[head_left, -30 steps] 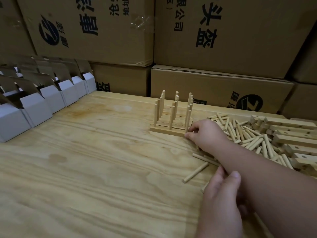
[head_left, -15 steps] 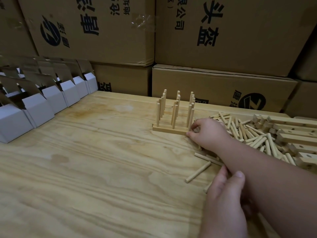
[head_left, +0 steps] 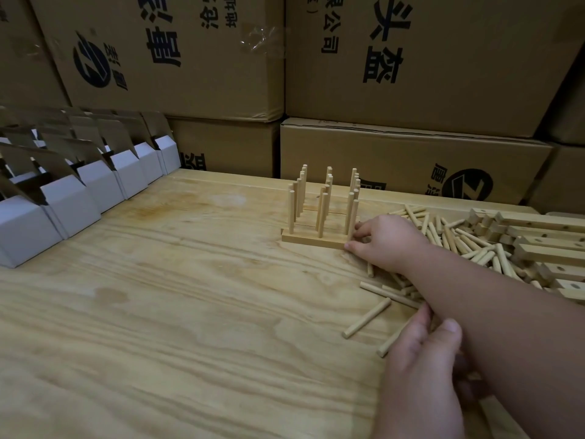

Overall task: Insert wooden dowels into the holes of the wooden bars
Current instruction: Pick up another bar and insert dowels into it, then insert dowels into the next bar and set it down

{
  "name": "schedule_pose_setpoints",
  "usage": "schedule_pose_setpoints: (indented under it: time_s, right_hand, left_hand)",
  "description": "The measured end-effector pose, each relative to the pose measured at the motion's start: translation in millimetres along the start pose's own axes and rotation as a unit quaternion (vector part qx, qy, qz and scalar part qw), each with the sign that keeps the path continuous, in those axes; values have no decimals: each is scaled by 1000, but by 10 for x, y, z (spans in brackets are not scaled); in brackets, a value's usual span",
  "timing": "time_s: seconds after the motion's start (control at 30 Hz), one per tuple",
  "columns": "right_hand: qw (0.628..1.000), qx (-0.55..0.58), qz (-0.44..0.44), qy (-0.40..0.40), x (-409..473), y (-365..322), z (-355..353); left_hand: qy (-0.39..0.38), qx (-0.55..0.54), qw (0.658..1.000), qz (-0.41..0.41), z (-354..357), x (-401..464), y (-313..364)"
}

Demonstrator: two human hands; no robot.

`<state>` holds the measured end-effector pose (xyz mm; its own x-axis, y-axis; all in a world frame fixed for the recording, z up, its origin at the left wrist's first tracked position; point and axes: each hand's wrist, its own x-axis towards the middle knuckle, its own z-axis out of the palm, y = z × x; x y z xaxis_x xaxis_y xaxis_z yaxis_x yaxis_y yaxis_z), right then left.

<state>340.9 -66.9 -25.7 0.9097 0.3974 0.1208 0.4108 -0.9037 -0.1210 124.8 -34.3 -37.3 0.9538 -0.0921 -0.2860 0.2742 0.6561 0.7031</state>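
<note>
Little has moved since the earlier frames: right hand [head_left: 384, 240] stays at the right end of the nearest pale wooden bar [head_left: 311, 239], fingers slightly shifted; view is drifted a bit. Left hand [head_left: 418, 359] stays low at the near right, crossed under the right forearm.

Nearest bar is seen flat on the light plywood table [head_left: 158, 312], with three upright round wooden dowels [head_left: 321, 213] seated in it; more doweled bars are lined up just behind. Right fingers are curled at the base of the rightmost dowel [head_left: 353, 220] and at the bar end, thumb on the table edge of the bar; whether the dowel itself is pinched cannot be told. Left hand's fingers are loosely curled over loose dowels [head_left: 365, 316] near the forearm; a held dowel cannot be confirmed.

Step is judged as seating/aligning the last dowel. Dowel should be kept vertical, pressed straight down, bar steadied against sliding. Tilting risks jamming or knocking neighbours.

Loose dowel pile [head_left: 468, 245] and undrilled-side spare bars [head_left: 550, 239] lie right. Grey folded cartons [head_left: 79, 198] are left; brown printed boxes [head_left: 411, 58] behind.
</note>
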Motion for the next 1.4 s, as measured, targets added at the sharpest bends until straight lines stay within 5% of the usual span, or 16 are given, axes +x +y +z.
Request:
schedule_pose_setpoints:
  time_s: [0.3,0.8,1.07,1.4]
  right_hand:
    - [997,76,-4,16,-16,50,54]
    - [999,37,5,6,-55,43,-15]
    - [947,258,73,174,-953,293,-345]
    - [887,283,170,321,-2740,795,-534]
  left_hand:
    - [3,-15,1000,-12,36,-10,25]
    - [-7,-13,1000,-1,28,30,-37]
    - [-64,57,996,35,44,25,-75]
    - [-51,92,988,110,-10,-8,-180]
